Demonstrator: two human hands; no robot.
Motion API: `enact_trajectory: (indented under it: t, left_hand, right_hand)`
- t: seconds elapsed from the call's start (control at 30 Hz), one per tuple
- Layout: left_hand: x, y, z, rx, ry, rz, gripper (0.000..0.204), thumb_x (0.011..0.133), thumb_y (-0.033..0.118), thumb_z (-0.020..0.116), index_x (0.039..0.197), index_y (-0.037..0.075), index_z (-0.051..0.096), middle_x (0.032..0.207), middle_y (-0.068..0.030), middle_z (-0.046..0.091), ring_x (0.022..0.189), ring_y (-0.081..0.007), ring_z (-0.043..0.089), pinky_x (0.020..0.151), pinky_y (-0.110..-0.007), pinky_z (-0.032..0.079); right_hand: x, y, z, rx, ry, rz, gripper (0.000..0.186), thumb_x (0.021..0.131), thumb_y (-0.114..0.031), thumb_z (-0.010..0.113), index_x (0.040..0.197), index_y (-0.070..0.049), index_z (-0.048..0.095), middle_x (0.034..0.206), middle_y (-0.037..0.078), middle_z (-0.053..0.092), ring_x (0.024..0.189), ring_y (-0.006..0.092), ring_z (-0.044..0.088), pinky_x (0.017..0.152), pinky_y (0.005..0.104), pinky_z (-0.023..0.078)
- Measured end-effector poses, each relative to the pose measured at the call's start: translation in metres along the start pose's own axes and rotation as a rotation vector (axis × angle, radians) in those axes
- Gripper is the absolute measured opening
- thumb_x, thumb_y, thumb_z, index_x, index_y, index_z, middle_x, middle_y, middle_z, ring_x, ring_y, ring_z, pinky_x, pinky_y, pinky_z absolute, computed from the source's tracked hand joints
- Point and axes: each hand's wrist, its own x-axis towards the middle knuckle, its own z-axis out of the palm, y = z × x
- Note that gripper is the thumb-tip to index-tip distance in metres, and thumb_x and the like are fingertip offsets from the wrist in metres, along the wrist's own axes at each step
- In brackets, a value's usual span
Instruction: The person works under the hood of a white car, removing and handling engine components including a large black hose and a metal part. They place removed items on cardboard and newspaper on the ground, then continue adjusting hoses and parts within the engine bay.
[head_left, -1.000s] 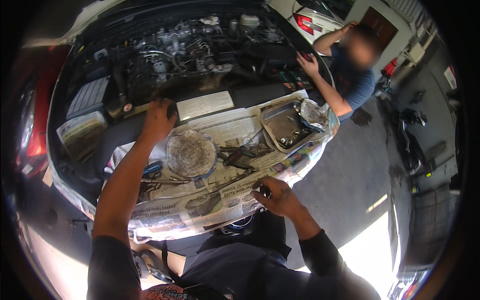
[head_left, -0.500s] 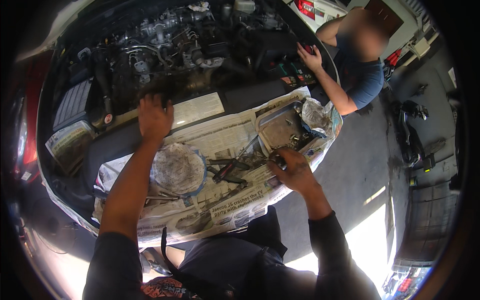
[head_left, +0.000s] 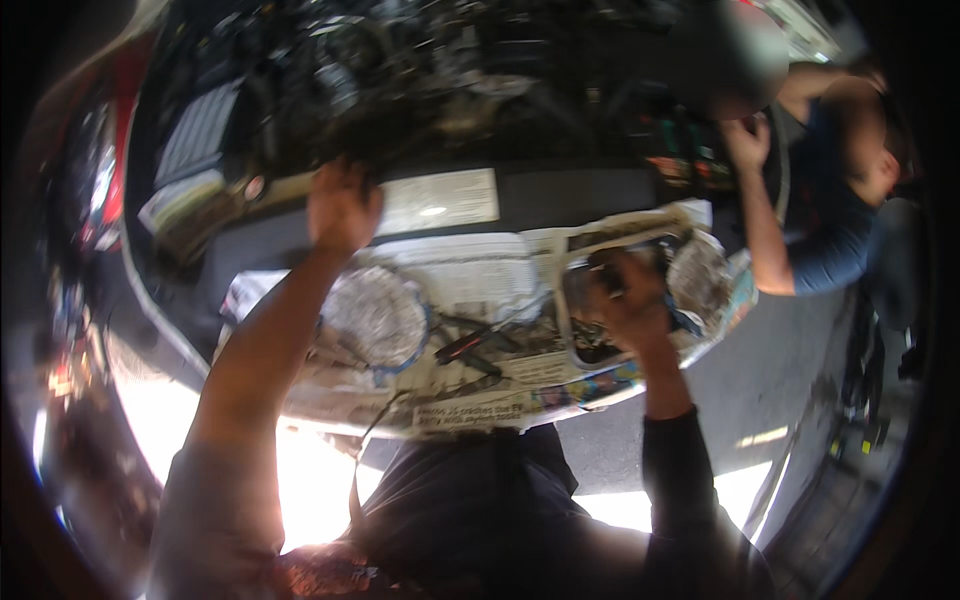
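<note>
Partly hiding the metal tray (head_left: 565, 320) on the newspaper (head_left: 470, 262), the right hand (head_left: 630, 300) is too blurred to tell its grip; the left hand (head_left: 342, 210) lies fingers outstretched beside a white label (head_left: 440, 197). Dark tools (head_left: 475, 344) and a round dish (head_left: 376, 318) sit between; crumpled wrapping (head_left: 698, 273) crowds the tray's right.

Newspaper sheets (head_left: 505, 290) spread before engine bay (head_left: 430, 110): two-line bold dark headline (head_left: 470, 413) near lower edge, softened by blur, only partly legible; columns of small print (head_left: 465, 260) higher up, too blurred to read
White label (head_left: 440, 198) on black front panel (head_left: 575, 190): rows of fine lines, unreadable
Orange print (head_left: 325, 573) on dark clothing (head_left: 460, 520) at bottom: smeared, unreadable
Round pale-and-red sticker (head_left: 255, 187), left side of engine bay: nothing legible
</note>
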Motion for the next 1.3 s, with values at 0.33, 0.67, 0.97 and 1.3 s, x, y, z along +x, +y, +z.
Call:
enact_trajectory:
  t: [0.33,0.67,0.97,1.3]
  left_hand:
    - [0.008,0.005,-0.019,-0.099,0.057,0.091,0.034,0.092,0.031,0.062,0.112,0.006,0.073,0.119,-0.0221,0.069,0.114,-0.0402,0.065,0.102,-0.052,0.052]
    - [0.019,0.01,-0.022,-0.203,0.074,0.106,0.031,0.087,0.026,0.064,0.108,0.004,0.069,0.106,-0.0206,0.066,0.099,-0.0414,0.064,0.092,-0.054,0.049]
    - [0.025,0.006,-0.018,-0.226,0.028,0.113,0.021,0.085,0.026,0.063,0.093,0.006,0.063,0.095,-0.0199,0.062,0.085,-0.0415,0.059,0.079,-0.054,0.044]
    - [0.027,0.005,-0.019,-0.274,0.053,0.144,0.019,0.086,0.022,0.063,0.096,0.006,0.063,0.094,-0.0174,0.062,0.082,-0.0385,0.058,0.076,-0.052,0.044]
  right_hand:
    - [0.125,0.008,0.01,-0.287,-0.005,-0.167,0.037,0.1,-0.033,0.081,0.12,-0.002,0.077,0.111,0.02,0.079,0.1,0.0377,0.078,0.093,0.0444,0.062]
    - [0.281,-0.123,0.212,0.096,-0.476,-0.831,0.031,0.098,-0.029,0.073,0.121,-0.009,0.073,0.116,0.014,0.075,0.108,0.036,0.074,0.095,0.0493,0.06]
    - [0.324,-0.15,0.297,-0.03,-0.643,-0.477,0.029,0.099,-0.034,0.073,0.111,-0.008,0.077,0.107,0.019,0.08,0.104,0.039,0.077,0.089,0.0508,0.061]
    - [0.312,-0.137,0.304,-0.076,-0.64,-0.546,0.025,0.1,-0.028,0.069,0.106,-0.005,0.076,0.098,0.018,0.081,0.093,0.0393,0.08,0.083,0.0509,0.065]
